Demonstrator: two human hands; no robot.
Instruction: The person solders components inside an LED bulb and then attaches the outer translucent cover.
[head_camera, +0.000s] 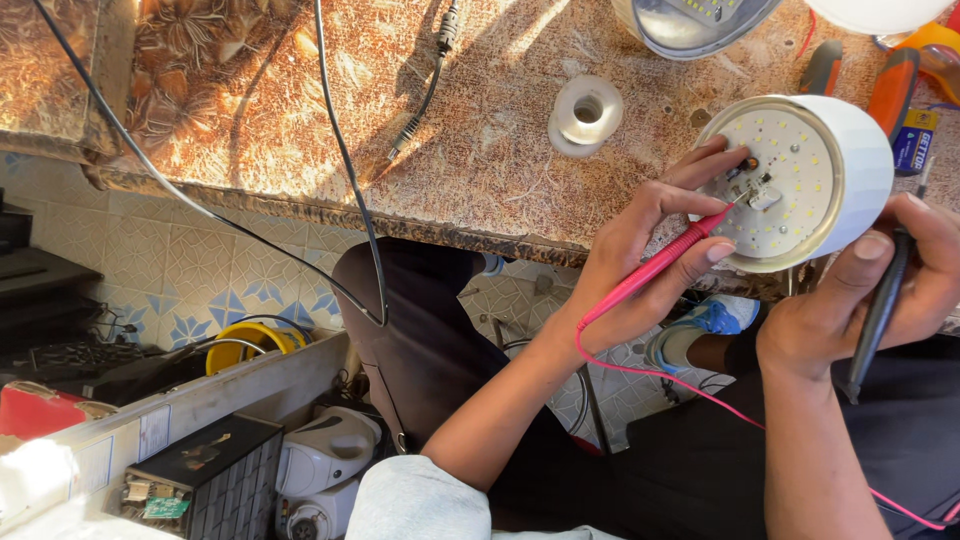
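My left hand (640, 265) pinches a red test probe (660, 265) like a pen. The probe's tip touches the middle of the round LED board (775, 185) of a white lamp housing (855, 165). One left fingertip rests on the board's edge. My right hand (860, 305) holds the housing from the side, thumb on its rim. A black probe (880, 310) also lies along the right hand's fingers. The red lead (690, 385) trails down over my lap.
A white tape roll (587, 112) lies on the patterned worktop (300, 110), with black cables (340, 150) across it. Another lamp housing (690, 20), orange-handled tools (892, 85) and a small blue pack (912, 140) sit at the top right. Below are a yellow bucket (250, 345), a battery box (205, 475) and a white jug (325, 450).
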